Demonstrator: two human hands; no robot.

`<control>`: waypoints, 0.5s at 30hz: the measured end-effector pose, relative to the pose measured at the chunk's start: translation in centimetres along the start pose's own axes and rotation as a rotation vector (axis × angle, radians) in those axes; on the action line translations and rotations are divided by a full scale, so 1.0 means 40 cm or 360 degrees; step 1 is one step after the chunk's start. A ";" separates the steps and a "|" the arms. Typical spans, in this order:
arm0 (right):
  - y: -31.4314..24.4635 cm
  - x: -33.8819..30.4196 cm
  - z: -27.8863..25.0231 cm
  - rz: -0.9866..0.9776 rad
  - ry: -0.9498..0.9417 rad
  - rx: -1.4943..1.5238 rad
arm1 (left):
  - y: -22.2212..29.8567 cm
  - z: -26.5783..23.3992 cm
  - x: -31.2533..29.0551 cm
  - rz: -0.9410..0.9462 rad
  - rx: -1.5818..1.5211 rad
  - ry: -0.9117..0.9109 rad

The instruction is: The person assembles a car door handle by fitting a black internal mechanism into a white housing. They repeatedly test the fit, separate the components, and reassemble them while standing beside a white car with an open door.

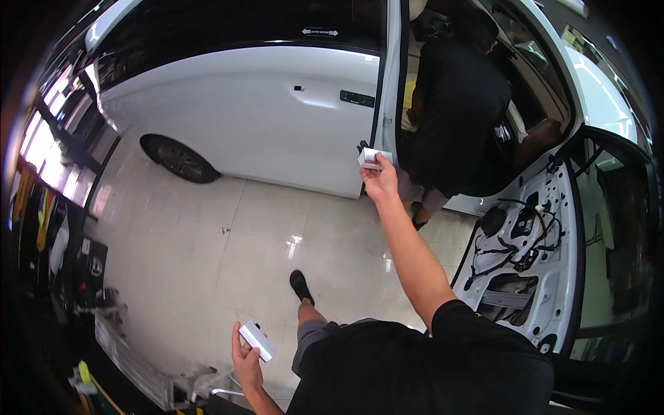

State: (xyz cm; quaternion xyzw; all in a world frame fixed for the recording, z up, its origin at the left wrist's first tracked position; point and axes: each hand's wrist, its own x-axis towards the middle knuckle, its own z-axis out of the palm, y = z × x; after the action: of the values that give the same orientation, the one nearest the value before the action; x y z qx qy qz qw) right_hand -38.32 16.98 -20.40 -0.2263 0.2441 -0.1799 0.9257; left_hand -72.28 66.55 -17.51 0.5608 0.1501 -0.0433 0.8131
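Observation:
My right hand [380,181] is stretched far forward, its fingers closed round a small silver-white box-shaped piece [373,158] with a black part at its far left. That piece is beside the rear edge of the white sliding door [277,117], near the door opening; I cannot tell whether it touches the van. Low on the left, my left hand [247,358] grips a similar silver-white oblong piece [257,341] between thumb and fingers. A dark bit shows at its upper end. What exactly the two pieces are cannot be made out.
A person in black [456,104] leans into the front door opening. The open front door [526,256], its inner panel off, shows bare wiring at right. A step platform [131,353] stands at lower left on the tiled floor [187,256]. The van's rear wheel [178,159] is at left.

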 end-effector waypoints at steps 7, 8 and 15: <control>0.016 0.384 0.198 -0.0202 0.0155 -0.0030 | 0.152 0.035 0.620 -0.0117 0.0098 -0.0199; 0.018 0.426 0.221 -0.0247 0.0168 -0.0033 | 0.193 0.059 0.712 -0.0110 0.0117 -0.0267; 0.017 0.566 0.291 -0.0372 0.0277 -0.0113 | 0.402 0.311 1.191 -0.0224 0.0509 -0.0696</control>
State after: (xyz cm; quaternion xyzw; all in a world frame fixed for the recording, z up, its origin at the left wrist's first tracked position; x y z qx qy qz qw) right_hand -13.51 11.37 -20.08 -0.2694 0.3018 -0.2965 0.8651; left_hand -20.68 65.61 -12.93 0.6475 0.0009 -0.2429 0.7223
